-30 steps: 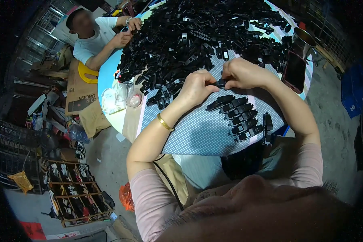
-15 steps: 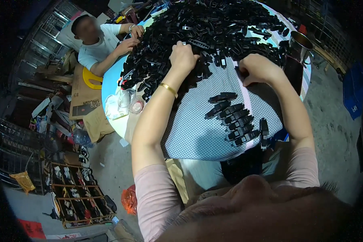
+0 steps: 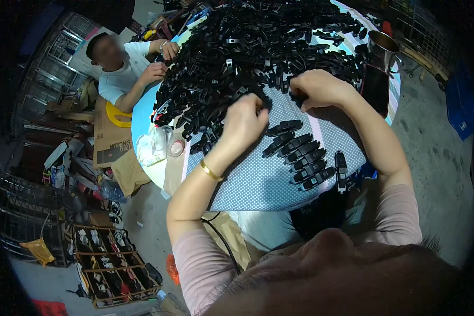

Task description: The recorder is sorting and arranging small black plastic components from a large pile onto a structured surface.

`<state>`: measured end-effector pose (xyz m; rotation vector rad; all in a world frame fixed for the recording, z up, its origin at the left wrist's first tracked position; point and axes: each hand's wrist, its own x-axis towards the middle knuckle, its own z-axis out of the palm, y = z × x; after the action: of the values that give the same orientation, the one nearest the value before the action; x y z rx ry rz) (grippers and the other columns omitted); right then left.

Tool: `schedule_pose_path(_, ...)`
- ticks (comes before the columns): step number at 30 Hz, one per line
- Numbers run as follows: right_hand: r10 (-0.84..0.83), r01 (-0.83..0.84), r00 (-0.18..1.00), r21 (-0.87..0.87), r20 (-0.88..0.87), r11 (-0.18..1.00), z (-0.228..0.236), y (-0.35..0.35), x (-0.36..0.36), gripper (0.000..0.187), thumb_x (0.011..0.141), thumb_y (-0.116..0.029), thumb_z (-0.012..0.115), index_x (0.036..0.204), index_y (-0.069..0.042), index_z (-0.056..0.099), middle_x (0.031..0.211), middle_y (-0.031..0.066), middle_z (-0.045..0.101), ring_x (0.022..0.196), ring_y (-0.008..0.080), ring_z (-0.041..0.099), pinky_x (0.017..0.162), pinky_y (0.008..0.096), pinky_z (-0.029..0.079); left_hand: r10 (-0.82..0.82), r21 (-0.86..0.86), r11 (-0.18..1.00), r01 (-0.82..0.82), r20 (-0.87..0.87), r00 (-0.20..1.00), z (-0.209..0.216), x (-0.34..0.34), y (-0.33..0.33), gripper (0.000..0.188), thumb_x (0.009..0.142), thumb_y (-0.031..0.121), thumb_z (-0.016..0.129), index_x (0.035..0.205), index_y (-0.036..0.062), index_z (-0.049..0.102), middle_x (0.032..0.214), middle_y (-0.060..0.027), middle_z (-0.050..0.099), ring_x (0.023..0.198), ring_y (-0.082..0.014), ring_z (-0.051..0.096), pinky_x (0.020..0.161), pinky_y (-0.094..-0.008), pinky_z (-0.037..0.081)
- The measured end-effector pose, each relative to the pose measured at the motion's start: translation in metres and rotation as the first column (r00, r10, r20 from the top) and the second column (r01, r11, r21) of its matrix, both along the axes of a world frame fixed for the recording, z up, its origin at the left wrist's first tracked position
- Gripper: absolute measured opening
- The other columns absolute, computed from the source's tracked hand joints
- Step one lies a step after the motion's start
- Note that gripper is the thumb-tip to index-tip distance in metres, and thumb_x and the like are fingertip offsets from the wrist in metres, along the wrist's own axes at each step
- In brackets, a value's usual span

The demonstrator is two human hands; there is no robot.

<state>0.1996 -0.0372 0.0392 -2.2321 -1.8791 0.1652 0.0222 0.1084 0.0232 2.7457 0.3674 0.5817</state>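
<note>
The left hand [image 3: 242, 124] curls its fingers beside the pile [image 3: 210, 73], their hold unclear; the right hand [image 3: 320, 88] pinches a black part [image 3: 298, 99] over the tabletop [image 3: 247, 187], beyond a row of parts [image 3: 307, 158]

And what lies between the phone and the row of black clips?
The head view shows the right forearm and dotted cloth between the phone and the black clips.
</note>
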Motion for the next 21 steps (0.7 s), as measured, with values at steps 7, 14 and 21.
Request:
schedule_pose_path(7,0.289,-0.239,0.932,0.228,-0.220,0.944,-0.018,0.014,-0.011,0.022,0.073,-0.014,0.068,0.092,-0.004,0.068,0.084,0.0135,0.067,0.084,0.0310,0.063,0.075,0.0398,0.049,-0.198,-0.319,0.936,0.151,-0.121,0.973,-0.010,-0.015,-0.010,0.028,0.084,0.018,0.062,0.108,0.0026,0.063,0.084,-0.0182,0.067,0.077,-0.0267,0.066,0.072,-0.0349,0.050)
schedule_pose_path(14,0.339,-0.411,0.784,-0.025,-0.520,0.911,-0.015,0.013,-0.023,0.021,0.081,-0.008,0.067,0.101,0.000,0.065,0.087,0.0084,0.064,0.077,0.0191,0.062,0.071,0.0311,0.049,-0.213,-0.684,0.727,-0.068,-0.319,0.924,0.004,-0.029,0.007,0.032,0.088,0.007,0.043,0.116,-0.0018,0.057,0.072,-0.0042,0.061,0.059,-0.0113,0.057,0.053,-0.0279,0.046)
schedule_pose_path(21,0.139,-0.167,0.596,0.047,-0.791,0.985,-0.012,0.012,-0.029,0.025,0.087,-0.015,0.061,0.108,-0.002,0.058,0.078,0.0059,0.064,0.068,0.0128,0.059,0.064,0.0276,0.047,-0.161,-0.123,0.981,0.148,-0.108,0.981,-0.012,-0.028,0.006,0.027,0.077,0.010,0.068,0.102,-0.0007,0.065,0.084,-0.0120,0.058,0.077,-0.0251,0.059,0.071,-0.0351,0.048)
